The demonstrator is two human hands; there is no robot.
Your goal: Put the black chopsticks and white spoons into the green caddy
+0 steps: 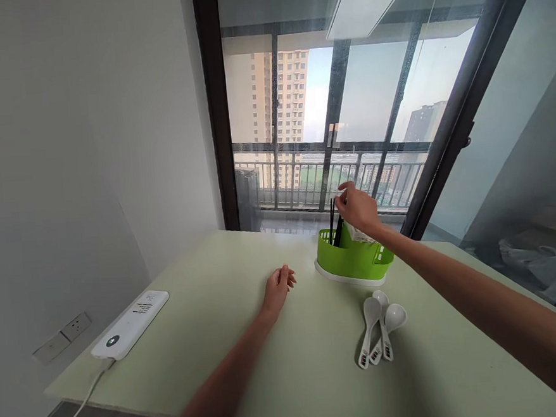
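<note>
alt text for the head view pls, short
The right hand grips black chopsticks standing in a lime-green plastic cutlery caddy on a pale green table. The left hand rests empty on the tabletop; three white ceramic soup spoons lie nearby.

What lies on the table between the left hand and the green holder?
Nothing: in the head view the tabletop is bare between the left hand and the green holder. The white spoons lie nearer the camera.
</note>
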